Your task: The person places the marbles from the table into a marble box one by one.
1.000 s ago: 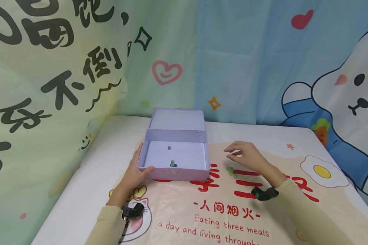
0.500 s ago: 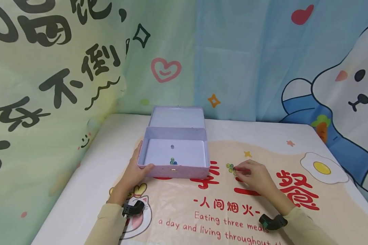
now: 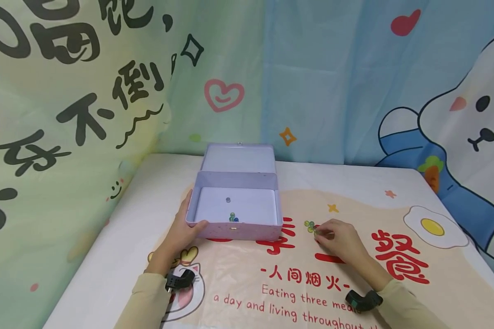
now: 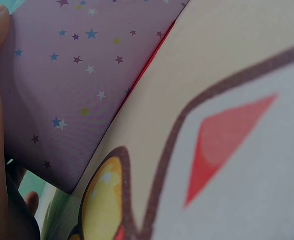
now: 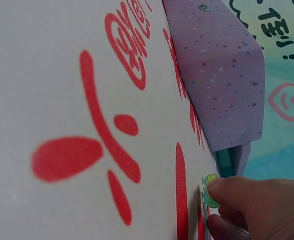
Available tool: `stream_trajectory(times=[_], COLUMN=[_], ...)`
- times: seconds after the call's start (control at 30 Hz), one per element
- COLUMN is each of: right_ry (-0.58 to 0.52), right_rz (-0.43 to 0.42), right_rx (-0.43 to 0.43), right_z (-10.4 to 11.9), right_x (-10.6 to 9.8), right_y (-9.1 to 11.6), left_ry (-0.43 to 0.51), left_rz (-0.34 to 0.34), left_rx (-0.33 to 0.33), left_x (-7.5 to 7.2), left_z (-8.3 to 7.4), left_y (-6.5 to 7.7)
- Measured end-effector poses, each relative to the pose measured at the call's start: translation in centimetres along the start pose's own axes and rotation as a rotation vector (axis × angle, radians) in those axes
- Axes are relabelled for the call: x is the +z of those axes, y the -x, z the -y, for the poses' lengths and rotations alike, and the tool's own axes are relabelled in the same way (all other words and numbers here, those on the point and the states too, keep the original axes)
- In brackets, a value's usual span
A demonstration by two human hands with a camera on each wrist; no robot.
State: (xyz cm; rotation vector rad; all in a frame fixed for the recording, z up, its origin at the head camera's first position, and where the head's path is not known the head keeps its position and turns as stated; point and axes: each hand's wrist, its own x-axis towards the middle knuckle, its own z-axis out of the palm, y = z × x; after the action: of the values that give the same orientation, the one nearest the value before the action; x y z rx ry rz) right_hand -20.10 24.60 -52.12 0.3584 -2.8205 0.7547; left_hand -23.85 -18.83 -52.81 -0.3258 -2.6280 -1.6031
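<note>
A lilac tin box (image 3: 251, 232) with its lid raised sits on the table. My left hand (image 3: 184, 231) grips its left front corner, thumb over the front rim and fingers along the side. In the left wrist view, the star-patterned wall of the box (image 4: 82, 75) lies against that hand. Inside the box are a few glass marbles (image 3: 233, 217) near the front and a single marble (image 3: 228, 200) farther back. My right hand (image 3: 341, 242) pinches at a green marble (image 5: 211, 192) beside a small cluster of green marbles (image 3: 308, 225) on the mat.
A printed mat (image 3: 238, 274) with red characters and cartoon figures covers the white table (image 3: 350, 178). The raised lid (image 3: 238, 157) stands at the back of the box. Patterned curtains (image 3: 313, 82) hang behind and to the left.
My right hand has come down from above the mat to the marbles and has stayed there for the last half second. My left hand keeps its hold on the box.
</note>
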Motion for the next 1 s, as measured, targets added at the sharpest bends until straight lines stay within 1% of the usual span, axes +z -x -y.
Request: stream_trajectory(times=[0.13,0.47,0.77,1.0], right_ry=[0.003,0.021,0.007,-0.007], right_rz=[0.0,0.004,0.013,0.008], right_rx=[0.008,0.005,0.004,-0.015], right_z=[0.07,0.06,-0.07,-0.11], right_x=[0.07,0.22,0.48,0.65], right_y=[0.0,-0.12,-0.1,-0.14], left_ry=[0.002,-0.002,0.002,0.008], left_rz=[-0.001,-0.002,-0.005,0.0], left_rx=[-0.001,-0.029,-0.005,-0.007], left_x=[0.02,0.1,0.1,0.09], left_z=[-0.08,-0.12,-0.13,0.0], left_y=[-0.04,0.1,-0.01,-0.07])
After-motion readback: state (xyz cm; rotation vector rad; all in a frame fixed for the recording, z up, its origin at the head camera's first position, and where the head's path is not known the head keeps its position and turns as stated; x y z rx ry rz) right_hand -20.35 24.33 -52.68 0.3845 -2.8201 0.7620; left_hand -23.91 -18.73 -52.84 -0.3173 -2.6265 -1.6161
